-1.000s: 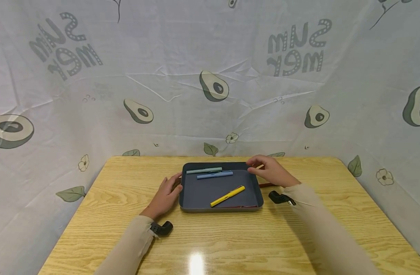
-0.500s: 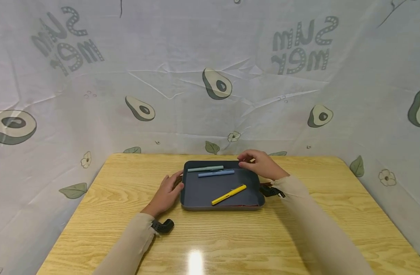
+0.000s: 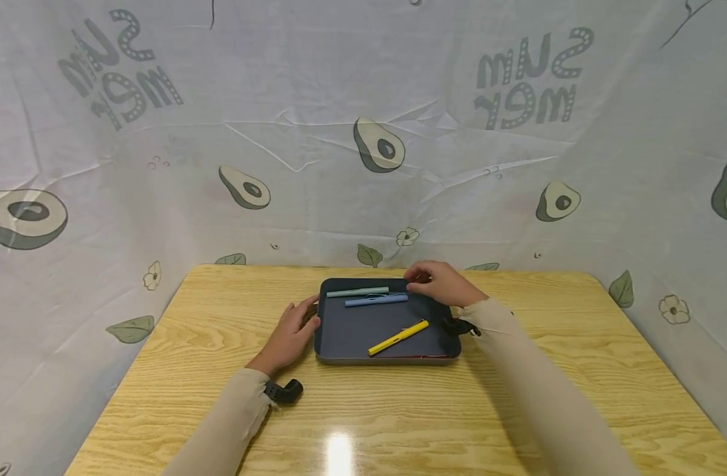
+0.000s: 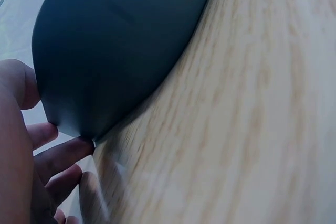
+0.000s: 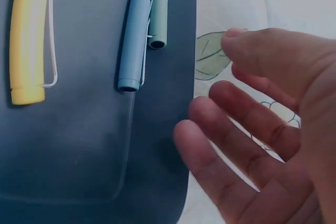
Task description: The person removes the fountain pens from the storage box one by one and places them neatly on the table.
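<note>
A dark grey tray point(image 3: 351, 330) lies on the table with pens inside. A pale green pen point(image 3: 357, 291) and a blue pen point(image 3: 376, 301) lie side by side toward its far wall. Nearer the front, a yellow pen point(image 3: 397, 338) is slanted, and a thin red pen point(image 3: 423, 357) is mostly hidden behind the front wall. My left hand point(image 3: 288, 337) touches the tray's left side with its fingertips at the edge. Above the far right part is my right hand point(image 3: 443, 283), holding nothing; its fingers point(image 5: 202, 148) are loosely bent by the far rim, thumb apart.
The wooden table point(image 3: 339, 410) extends around the tray on all sides. Behind it hangs a pale cloth point(image 3: 303, 218) printed with avocados and leaves. A black camera mount point(image 3: 284, 391) sits on the left wrist, another point(image 3: 458, 326) on the right.
My right hand has moved left along the far right part of the tray. The reddish stick seen outside the tray's right side is now hidden by my right arm. My left hand stays put.
</note>
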The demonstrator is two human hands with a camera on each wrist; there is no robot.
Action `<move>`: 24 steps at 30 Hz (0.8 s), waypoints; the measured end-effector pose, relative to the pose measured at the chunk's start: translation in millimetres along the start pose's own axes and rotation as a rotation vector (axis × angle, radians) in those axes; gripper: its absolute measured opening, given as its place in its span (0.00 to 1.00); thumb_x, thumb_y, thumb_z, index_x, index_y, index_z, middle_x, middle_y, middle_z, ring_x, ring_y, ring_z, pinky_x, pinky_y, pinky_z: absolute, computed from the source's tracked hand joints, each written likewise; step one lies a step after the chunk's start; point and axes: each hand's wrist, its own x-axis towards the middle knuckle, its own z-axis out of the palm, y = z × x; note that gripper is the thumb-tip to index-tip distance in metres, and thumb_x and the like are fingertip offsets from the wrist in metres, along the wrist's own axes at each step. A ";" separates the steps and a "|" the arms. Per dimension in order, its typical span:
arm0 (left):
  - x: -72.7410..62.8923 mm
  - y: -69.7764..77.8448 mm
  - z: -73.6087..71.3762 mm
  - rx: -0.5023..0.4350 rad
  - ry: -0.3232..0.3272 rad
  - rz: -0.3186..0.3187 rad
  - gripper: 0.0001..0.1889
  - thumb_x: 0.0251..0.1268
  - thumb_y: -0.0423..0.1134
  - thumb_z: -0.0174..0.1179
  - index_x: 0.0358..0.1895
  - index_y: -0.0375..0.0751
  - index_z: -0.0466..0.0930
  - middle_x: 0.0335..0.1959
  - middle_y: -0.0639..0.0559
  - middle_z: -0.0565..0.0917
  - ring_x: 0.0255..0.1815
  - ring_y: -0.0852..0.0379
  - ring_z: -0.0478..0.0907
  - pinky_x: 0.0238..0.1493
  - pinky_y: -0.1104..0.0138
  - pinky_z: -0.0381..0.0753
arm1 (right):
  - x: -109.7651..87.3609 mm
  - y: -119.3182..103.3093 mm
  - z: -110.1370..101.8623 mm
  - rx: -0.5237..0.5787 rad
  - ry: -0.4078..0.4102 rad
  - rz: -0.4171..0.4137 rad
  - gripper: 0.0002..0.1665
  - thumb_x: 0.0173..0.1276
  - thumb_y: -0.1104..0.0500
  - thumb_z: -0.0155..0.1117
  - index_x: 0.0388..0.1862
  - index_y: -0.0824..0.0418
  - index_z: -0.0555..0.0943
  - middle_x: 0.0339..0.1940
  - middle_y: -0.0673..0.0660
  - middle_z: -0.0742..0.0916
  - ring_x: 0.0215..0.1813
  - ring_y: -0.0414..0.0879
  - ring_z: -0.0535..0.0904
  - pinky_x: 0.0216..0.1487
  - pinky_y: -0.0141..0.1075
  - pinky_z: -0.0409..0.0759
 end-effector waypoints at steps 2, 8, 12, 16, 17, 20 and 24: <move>0.0 -0.2 -0.1 -0.002 -0.002 -0.001 0.28 0.84 0.38 0.50 0.81 0.37 0.59 0.71 0.37 0.76 0.74 0.42 0.71 0.83 0.44 0.35 | 3.0 0.1 1.8 -0.005 -0.010 0.009 0.16 0.75 0.61 0.68 0.57 0.66 0.84 0.50 0.58 0.88 0.51 0.51 0.85 0.55 0.50 0.85; -0.5 0.3 -0.9 -0.010 -0.007 -0.001 0.28 0.84 0.39 0.50 0.81 0.37 0.59 0.71 0.36 0.76 0.74 0.41 0.71 0.83 0.44 0.36 | 8.8 0.9 7.3 -0.044 -0.037 0.024 0.15 0.74 0.62 0.68 0.55 0.67 0.84 0.49 0.58 0.88 0.51 0.51 0.85 0.55 0.48 0.85; 0.2 0.3 -1.0 -0.015 -0.005 0.005 0.28 0.85 0.41 0.49 0.81 0.38 0.59 0.71 0.37 0.76 0.74 0.42 0.71 0.83 0.44 0.36 | 11.2 -0.5 7.8 -0.064 -0.045 0.038 0.14 0.73 0.63 0.68 0.55 0.66 0.85 0.50 0.59 0.89 0.52 0.53 0.85 0.55 0.49 0.85; 0.8 -1.0 -0.1 -0.016 -0.003 0.009 0.28 0.85 0.40 0.49 0.81 0.38 0.59 0.71 0.37 0.76 0.74 0.42 0.71 0.83 0.45 0.36 | 12.8 -1.7 8.9 -0.101 -0.068 0.076 0.15 0.73 0.63 0.69 0.57 0.65 0.85 0.51 0.59 0.89 0.53 0.54 0.84 0.56 0.50 0.84; 0.7 -1.2 0.0 -0.015 -0.002 0.007 0.28 0.85 0.40 0.50 0.81 0.38 0.59 0.71 0.37 0.76 0.74 0.42 0.71 0.83 0.45 0.36 | 13.1 -1.8 9.5 -0.111 -0.076 0.086 0.16 0.73 0.63 0.69 0.57 0.64 0.85 0.52 0.59 0.89 0.54 0.54 0.84 0.56 0.50 0.84; 0.3 -2.5 0.5 -0.009 0.000 0.000 0.28 0.85 0.40 0.50 0.81 0.38 0.59 0.71 0.37 0.76 0.74 0.42 0.72 0.84 0.46 0.36 | 13.8 -2.2 12.5 -0.123 -0.105 0.106 0.17 0.73 0.63 0.68 0.59 0.64 0.85 0.54 0.60 0.88 0.55 0.54 0.84 0.57 0.50 0.84; 0.7 -3.3 0.9 -0.008 0.003 -0.001 0.28 0.85 0.40 0.50 0.81 0.39 0.59 0.70 0.38 0.77 0.74 0.42 0.72 0.83 0.45 0.36 | 15.4 -4.0 16.0 -0.120 -0.143 0.124 0.19 0.74 0.64 0.67 0.62 0.65 0.83 0.56 0.61 0.87 0.56 0.54 0.84 0.57 0.49 0.84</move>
